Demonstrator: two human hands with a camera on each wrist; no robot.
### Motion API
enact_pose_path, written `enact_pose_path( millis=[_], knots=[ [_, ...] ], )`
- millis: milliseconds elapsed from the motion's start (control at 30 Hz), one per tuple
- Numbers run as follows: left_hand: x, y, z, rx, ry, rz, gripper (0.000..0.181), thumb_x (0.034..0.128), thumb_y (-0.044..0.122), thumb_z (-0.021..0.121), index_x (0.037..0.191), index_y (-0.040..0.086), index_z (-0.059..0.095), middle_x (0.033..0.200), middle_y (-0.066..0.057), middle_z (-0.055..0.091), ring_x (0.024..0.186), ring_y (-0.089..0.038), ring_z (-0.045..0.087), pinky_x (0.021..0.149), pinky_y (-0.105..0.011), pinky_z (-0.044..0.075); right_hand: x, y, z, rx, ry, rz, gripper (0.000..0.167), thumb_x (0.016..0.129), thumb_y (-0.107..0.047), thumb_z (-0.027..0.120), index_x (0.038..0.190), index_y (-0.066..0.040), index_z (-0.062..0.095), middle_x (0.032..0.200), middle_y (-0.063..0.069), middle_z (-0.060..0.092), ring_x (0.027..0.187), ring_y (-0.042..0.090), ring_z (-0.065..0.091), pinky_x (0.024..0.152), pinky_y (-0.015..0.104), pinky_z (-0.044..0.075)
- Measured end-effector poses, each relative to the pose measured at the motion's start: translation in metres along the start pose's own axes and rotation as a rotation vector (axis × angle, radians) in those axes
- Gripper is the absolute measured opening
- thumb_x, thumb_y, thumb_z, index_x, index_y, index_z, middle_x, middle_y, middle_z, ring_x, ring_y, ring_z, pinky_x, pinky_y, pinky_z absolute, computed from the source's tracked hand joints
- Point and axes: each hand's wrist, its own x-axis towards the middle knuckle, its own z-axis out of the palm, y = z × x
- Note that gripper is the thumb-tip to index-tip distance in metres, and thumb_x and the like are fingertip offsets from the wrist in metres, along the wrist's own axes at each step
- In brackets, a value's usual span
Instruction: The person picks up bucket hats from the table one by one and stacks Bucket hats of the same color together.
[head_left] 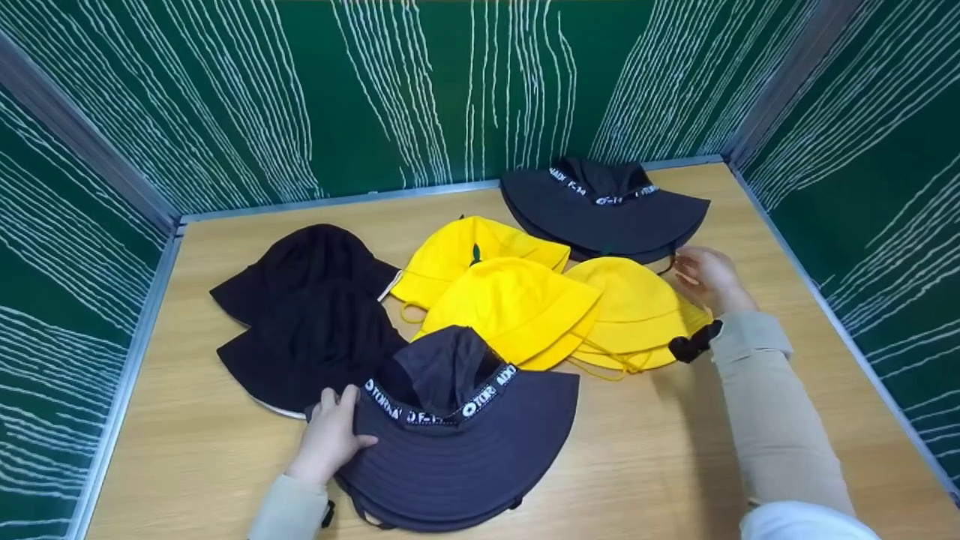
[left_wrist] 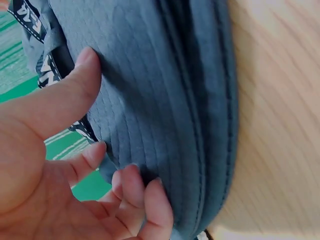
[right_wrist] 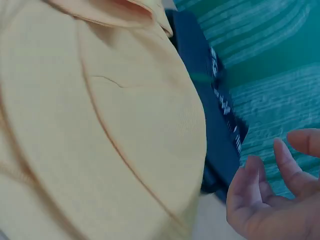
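Printed in white capitals on the black band [head_left: 427, 418] of the dark grey hat [head_left: 465, 457] nearest the desk's [head_left: 615, 465] front edge: "TORNA", then "F-1" running into a fold, then a round emblem [head_left: 469, 410] with "TOR", and lastly "ADO". Printed likewise on the trim [head_left: 604, 200] of the second dark hat [head_left: 600, 229], at the back edge towards the right corner: "F-14", beside letters too small to tell. Blurred in the right wrist view.

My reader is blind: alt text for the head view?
A person's left hand touches a dark brimmed hat on a table; their right hand is near a similar hat at the back. Yellow hats lie between, black hats at left.
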Motion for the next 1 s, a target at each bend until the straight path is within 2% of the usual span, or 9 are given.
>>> enact_pose_path(
  millis=[67, 200, 333, 433, 600, 667, 767, 833, 1000],
  knots=[
    [-0.002, -0.004, 0.001, -0.004, -0.007, 0.000, 0.055, 0.0628, 0.017, 0.086, 0.100, 0.004, 0.047, 0.096, -0.020, 0.041, 0.087, -0.044, 0.051, 0.074, -0.054, 0.046, 0.006, 0.005, -0.001, 0.091, 0.021, 0.082, 0.031, 0.095, -0.021, 0.053, 0.124, -0.016, 0.045, 0.102, -0.006, 0.050, 0.102, 0.011, 0.047, 0.104, 0.025, 0.035],
    [-0.005, -0.008, 0.005, -0.024, 0.004, 0.001, 0.052, 0.0613, 0.016, 0.086, 0.093, 0.006, 0.046, 0.092, -0.015, 0.038, 0.084, -0.040, 0.049, 0.075, -0.052, 0.044, 0.017, 0.012, 0.000, 0.139, 0.037, 0.179, 0.062, 0.096, -0.022, 0.051, 0.150, -0.021, 0.019, 0.134, 0.003, 0.038, 0.120, 0.012, 0.042, 0.109, 0.024, 0.032],
    [-0.002, -0.008, 0.008, -0.049, 0.016, 0.012, 0.052, 0.0614, 0.016, 0.086, 0.091, 0.007, 0.044, 0.092, -0.013, 0.036, 0.084, -0.039, 0.047, 0.074, -0.051, 0.043, 0.023, 0.012, -0.001, 0.151, 0.046, 0.189, 0.070, 0.098, -0.025, 0.048, 0.153, -0.022, 0.005, 0.158, 0.004, 0.012, 0.137, 0.016, 0.031, 0.111, 0.024, 0.029],
    [0.001, -0.006, 0.008, -0.059, 0.019, 0.013, 0.053, 0.0606, 0.016, 0.086, 0.090, 0.008, 0.043, 0.091, -0.012, 0.035, 0.084, -0.039, 0.047, 0.075, -0.051, 0.043, 0.025, 0.011, -0.003, 0.163, 0.040, 0.191, 0.071, 0.097, -0.026, 0.049, 0.153, -0.024, 0.005, 0.159, 0.002, 0.009, 0.138, 0.016, 0.028, 0.112, 0.025, 0.027],
    [0.006, -0.004, 0.008, -0.068, 0.018, 0.016, 0.053, 0.0603, 0.016, 0.087, 0.090, 0.009, 0.043, 0.090, -0.011, 0.034, 0.084, -0.040, 0.047, 0.075, -0.051, 0.043, 0.030, 0.013, -0.006, 0.204, 0.085, 0.189, 0.070, 0.094, -0.027, 0.054, 0.152, -0.023, 0.015, 0.134, 0.003, 0.040, 0.122, 0.014, 0.042, 0.111, 0.025, 0.030],
    [0.006, -0.005, 0.008, -0.066, 0.012, 0.005, 0.053, 0.0607, 0.016, 0.087, 0.090, 0.009, 0.043, 0.090, -0.011, 0.034, 0.085, -0.039, 0.047, 0.075, -0.051, 0.043, 0.033, 0.014, -0.005, 0.283, 0.086, 0.193, 0.070, 0.093, -0.026, 0.056, 0.151, -0.024, 0.017, 0.130, 0.000, 0.041, 0.122, 0.014, 0.042, 0.110, 0.024, 0.030],
    [0.004, -0.008, 0.008, -0.065, 0.006, -0.016, 0.053, 0.0609, 0.016, 0.086, 0.091, 0.009, 0.043, 0.090, -0.010, 0.034, 0.085, -0.037, 0.046, 0.076, -0.050, 0.042, 0.037, 0.015, -0.002, 0.465, 0.067, 0.206, 0.068, 0.093, -0.020, 0.058, 0.149, -0.027, 0.021, 0.144, -0.002, 0.033, 0.131, 0.012, 0.035, 0.110, 0.022, 0.029],
    [0.004, -0.009, 0.008, -0.064, 0.009, -0.020, 0.053, 0.0607, 0.016, 0.086, 0.091, 0.009, 0.043, 0.090, -0.010, 0.033, 0.084, -0.035, 0.046, 0.074, -0.049, 0.042, 0.039, 0.015, 0.000, 0.561, 0.020, 0.213, 0.069, 0.094, -0.019, 0.057, 0.150, -0.029, 0.017, 0.153, -0.004, 0.018, 0.138, 0.009, 0.024, 0.112, 0.020, 0.026],
    [0.004, -0.007, 0.009, -0.068, 0.021, -0.014, 0.054, 0.0607, 0.016, 0.086, 0.092, 0.010, 0.042, 0.090, -0.008, 0.032, 0.084, -0.033, 0.044, 0.071, -0.047, 0.042, 0.045, 0.016, -0.001, 0.676, -0.014, 0.191, 0.072, 0.093, -0.019, 0.058, 0.148, -0.030, 0.013, 0.155, -0.006, 0.007, 0.140, 0.008, 0.015, 0.113, 0.021, 0.023]
  ],
)
